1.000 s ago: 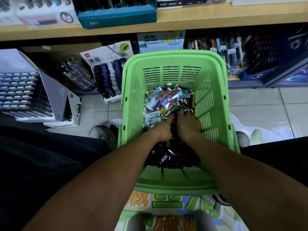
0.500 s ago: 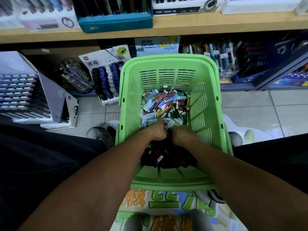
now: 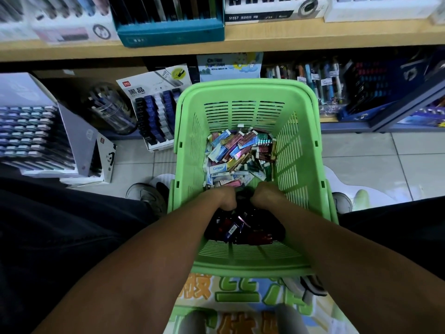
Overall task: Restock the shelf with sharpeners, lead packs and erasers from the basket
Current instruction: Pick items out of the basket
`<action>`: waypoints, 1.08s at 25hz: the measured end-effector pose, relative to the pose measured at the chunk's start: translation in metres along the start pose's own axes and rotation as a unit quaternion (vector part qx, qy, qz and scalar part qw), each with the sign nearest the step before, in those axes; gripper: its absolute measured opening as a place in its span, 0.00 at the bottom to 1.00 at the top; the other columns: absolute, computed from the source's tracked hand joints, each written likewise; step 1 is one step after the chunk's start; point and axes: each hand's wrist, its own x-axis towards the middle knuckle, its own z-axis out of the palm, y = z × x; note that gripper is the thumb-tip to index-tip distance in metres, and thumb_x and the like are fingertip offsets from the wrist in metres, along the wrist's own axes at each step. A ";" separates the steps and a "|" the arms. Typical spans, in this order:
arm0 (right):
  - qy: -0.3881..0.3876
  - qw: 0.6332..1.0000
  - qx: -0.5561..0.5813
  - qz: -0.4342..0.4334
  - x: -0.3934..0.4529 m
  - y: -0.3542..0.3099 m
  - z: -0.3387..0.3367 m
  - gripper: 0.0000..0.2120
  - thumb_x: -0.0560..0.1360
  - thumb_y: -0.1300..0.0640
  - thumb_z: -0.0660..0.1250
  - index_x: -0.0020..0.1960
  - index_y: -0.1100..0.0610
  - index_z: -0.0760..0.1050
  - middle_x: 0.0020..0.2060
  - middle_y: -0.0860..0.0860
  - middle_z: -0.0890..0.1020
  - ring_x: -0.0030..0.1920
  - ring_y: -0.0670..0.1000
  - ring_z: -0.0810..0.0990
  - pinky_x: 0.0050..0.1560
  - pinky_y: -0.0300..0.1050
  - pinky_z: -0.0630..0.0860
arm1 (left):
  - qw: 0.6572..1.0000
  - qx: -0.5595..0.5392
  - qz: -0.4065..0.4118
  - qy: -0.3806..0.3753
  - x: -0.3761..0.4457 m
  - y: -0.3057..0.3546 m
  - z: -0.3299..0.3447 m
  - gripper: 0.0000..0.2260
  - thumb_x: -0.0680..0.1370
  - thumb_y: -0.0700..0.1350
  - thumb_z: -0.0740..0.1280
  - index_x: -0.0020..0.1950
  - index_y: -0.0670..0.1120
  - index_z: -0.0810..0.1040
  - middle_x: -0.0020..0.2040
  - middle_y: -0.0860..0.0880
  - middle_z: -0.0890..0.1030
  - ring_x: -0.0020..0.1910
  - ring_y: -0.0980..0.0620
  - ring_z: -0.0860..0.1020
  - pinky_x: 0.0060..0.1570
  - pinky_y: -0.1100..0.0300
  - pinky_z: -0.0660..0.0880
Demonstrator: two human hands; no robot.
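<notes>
Head view: You had both hands down in the green basket (image 3: 243,92), which stood on the floor just near of the shelf (image 3: 240,45). Your left hand (image 3: 222,198) and right hand (image 3: 263,195) were curled, knuckles up, over the dark packs (image 3: 237,229), probably gathering some; whether they gripped any could not be told. Colourful eraser packs (image 3: 237,150) filled the far half.

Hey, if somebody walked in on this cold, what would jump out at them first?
The bright green basket in the middle of the floor, with a jumble of colourful small packs at its far end and darker items nearer. Both hands, left hand and right hand, are curled down inside it. Behind, a wooden shelf carries boxed stationery.
</notes>
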 end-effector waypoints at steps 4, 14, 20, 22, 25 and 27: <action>-0.056 0.997 -0.028 -0.035 0.000 -0.003 0.000 0.05 0.78 0.54 0.65 0.47 0.56 0.73 0.39 0.52 0.76 0.36 0.50 0.76 0.42 0.42 0.73 | 0.999 -0.025 -0.014 0.033 0.001 0.002 0.000 0.12 0.80 0.39 0.61 0.62 0.39 0.77 0.57 0.41 0.80 0.50 0.45 0.78 0.51 0.54 0.76; 0.131 0.946 0.292 0.056 0.027 -0.030 -0.034 0.47 0.74 0.60 0.69 0.81 0.56 0.41 0.79 0.60 0.54 0.77 0.63 0.58 0.74 0.58 0.64 | 0.997 0.007 0.033 0.068 0.014 0.012 0.004 0.26 0.79 0.44 0.64 0.76 0.55 0.63 0.61 0.47 0.80 0.51 0.46 0.80 0.45 0.54 0.76; 0.153 0.795 0.584 0.065 0.034 -0.030 -0.032 0.28 0.66 0.68 0.61 0.65 0.54 0.70 0.58 0.55 0.77 0.53 0.57 0.78 0.49 0.49 0.78 | 0.995 0.021 0.042 0.091 0.008 0.014 -0.014 0.12 0.81 0.41 0.61 0.63 0.42 0.75 0.50 0.44 0.77 0.44 0.47 0.73 0.44 0.57 0.70; 0.071 0.693 0.709 0.104 0.025 -0.037 -0.032 0.12 0.68 0.68 0.59 0.49 0.60 0.73 0.43 0.55 0.79 0.38 0.54 0.80 0.38 0.41 0.77 | 0.995 0.008 0.046 0.092 0.006 0.015 -0.013 0.13 0.81 0.41 0.61 0.65 0.44 0.74 0.51 0.45 0.77 0.45 0.46 0.74 0.44 0.57 0.70; 0.038 0.599 0.789 0.133 0.012 -0.045 -0.042 0.13 0.73 0.71 0.54 0.33 0.59 0.65 0.23 0.52 0.73 0.20 0.51 0.72 0.24 0.33 0.68 | 0.995 -0.014 0.055 0.086 0.005 0.013 -0.009 0.17 0.80 0.44 0.61 0.69 0.47 0.71 0.60 0.42 0.79 0.53 0.42 0.79 0.45 0.54 0.72; 0.060 0.595 0.788 0.145 0.015 -0.045 -0.047 0.15 0.71 0.73 0.53 0.31 0.58 0.60 0.26 0.53 0.68 0.24 0.53 0.67 0.28 0.36 0.66 | 0.994 -0.017 0.064 0.084 0.005 0.013 -0.008 0.18 0.80 0.44 0.60 0.70 0.48 0.69 0.62 0.42 0.79 0.56 0.41 0.79 0.47 0.53 0.73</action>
